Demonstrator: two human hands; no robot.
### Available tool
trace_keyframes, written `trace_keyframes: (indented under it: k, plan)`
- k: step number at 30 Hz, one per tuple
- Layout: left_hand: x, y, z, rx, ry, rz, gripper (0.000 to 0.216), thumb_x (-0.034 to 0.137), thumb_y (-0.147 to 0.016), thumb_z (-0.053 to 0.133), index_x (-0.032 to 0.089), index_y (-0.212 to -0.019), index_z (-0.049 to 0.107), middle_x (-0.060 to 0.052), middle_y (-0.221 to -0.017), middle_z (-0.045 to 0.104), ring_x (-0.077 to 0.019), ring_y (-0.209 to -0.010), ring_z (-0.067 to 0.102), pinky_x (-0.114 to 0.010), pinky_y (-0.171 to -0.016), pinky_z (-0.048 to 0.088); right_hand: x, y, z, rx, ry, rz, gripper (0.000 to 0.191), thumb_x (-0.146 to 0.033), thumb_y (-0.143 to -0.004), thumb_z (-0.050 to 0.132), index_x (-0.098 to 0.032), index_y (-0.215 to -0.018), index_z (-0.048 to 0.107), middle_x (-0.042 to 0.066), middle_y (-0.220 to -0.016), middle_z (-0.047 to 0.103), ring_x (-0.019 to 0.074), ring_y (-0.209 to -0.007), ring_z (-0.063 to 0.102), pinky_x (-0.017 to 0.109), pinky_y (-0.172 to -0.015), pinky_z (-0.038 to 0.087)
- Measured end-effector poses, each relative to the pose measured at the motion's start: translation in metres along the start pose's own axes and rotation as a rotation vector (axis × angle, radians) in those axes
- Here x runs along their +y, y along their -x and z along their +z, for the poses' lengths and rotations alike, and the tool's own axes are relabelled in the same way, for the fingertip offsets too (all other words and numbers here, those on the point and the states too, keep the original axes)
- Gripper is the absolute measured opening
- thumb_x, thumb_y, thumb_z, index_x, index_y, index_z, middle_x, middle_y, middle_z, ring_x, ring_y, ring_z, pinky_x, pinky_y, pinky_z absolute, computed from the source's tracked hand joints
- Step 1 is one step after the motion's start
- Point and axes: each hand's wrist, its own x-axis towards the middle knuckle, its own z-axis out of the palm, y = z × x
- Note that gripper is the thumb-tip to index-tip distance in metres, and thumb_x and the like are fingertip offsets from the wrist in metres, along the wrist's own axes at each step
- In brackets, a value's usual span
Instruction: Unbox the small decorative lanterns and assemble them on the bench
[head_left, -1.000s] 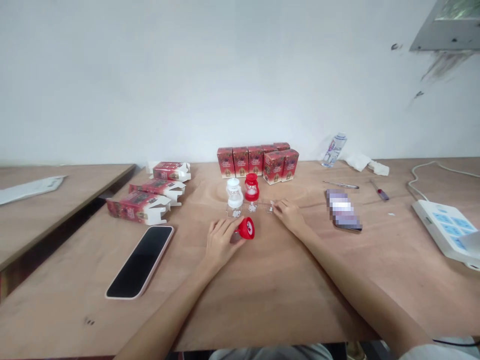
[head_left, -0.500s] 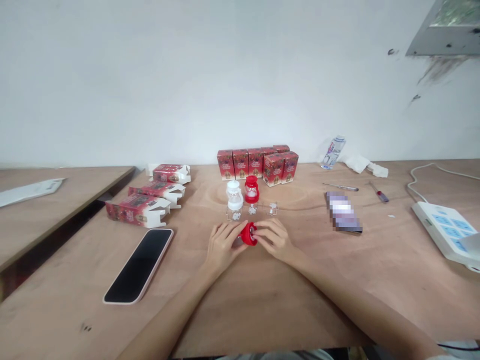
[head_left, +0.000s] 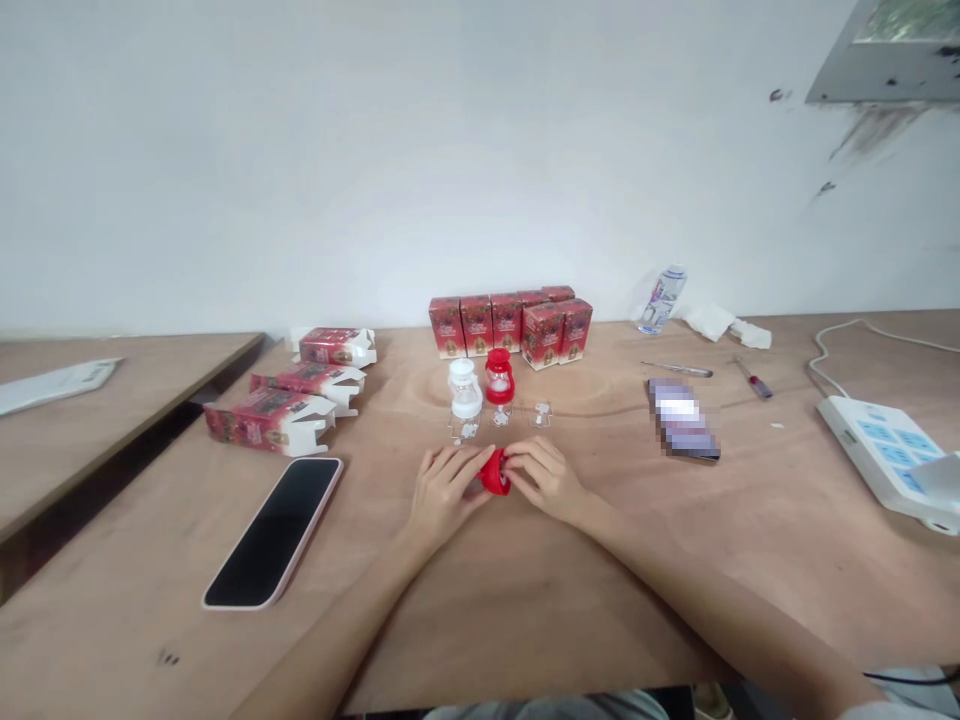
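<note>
a person's left hand point(head_left: 442, 492) and right hand point(head_left: 549, 480) meet at the near middle of a wooden surface point(head_left: 525, 610). both are curled, with the fingertips of each pinched on one small red plastic piece point(head_left: 495, 473) held between them, just above or on the wood; which cannot be told. the piece looks light and rigid, smooth enough to slip, and probably thin-walled, so a fingertip pinch on its rim from both sides, as here, seems the sound hold.

just beyond the hands stand two miniature lanterns side by side, one white lantern point(head_left: 465, 389) and one red lantern point(head_left: 499, 377), with three tiny clear pieces point(head_left: 501, 417) in a row at their feet. farther off is a row of upright red boxes point(head_left: 476, 324): at least five, overlapping too much for a sure count. three flattened boxes point(head_left: 311, 382) lie to the left, one dark phone point(head_left: 274, 532) lies near left, and two screwdrivers point(head_left: 754, 380), one bottle point(head_left: 661, 300) and one power strip point(head_left: 885, 455) sit to the right.
</note>
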Motion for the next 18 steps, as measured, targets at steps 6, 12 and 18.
trace_keyframes:
  k: [6,12,18]
  plan:
    - [-0.0014,0.0005,-0.0008,-0.018,0.041,0.024,0.034,0.024,-0.079,0.061,0.018,-0.113,0.056,-0.006,-0.093,0.069,-0.0171,-0.084,0.062,-0.029,-0.073,0.038,0.0019,0.001,-0.0008,-0.026,0.008,-0.076,0.008,-0.011,-0.085,0.048,-0.016,-0.09,0.054,0.01,-0.085,0.062,0.0178,-0.081,0.058,0.03,-0.07,0.051]
    - [-0.0001,-0.0008,-0.0025,-0.034,0.053,0.022,0.034,0.027,-0.08,0.061,0.019,-0.113,0.055,-0.005,-0.094,0.07,-0.0166,-0.082,0.063,-0.03,-0.073,0.037,0.0018,0.0027,0.0021,-0.02,-0.014,-0.074,0.01,-0.01,-0.084,0.047,-0.016,-0.09,0.052,0.01,-0.085,0.06,0.0174,-0.081,0.057,0.029,-0.07,0.052]
    - [0.0012,-0.0021,-0.0038,-0.042,0.033,0.023,0.034,0.031,-0.082,0.059,0.02,-0.114,0.056,-0.006,-0.094,0.071,-0.0166,-0.081,0.064,-0.03,-0.076,0.038,0.0015,0.0007,-0.0002,-0.006,-0.061,-0.023,0.009,-0.012,-0.085,0.048,-0.018,-0.089,0.053,0.008,-0.084,0.06,0.0158,-0.078,0.059,0.028,-0.068,0.053]
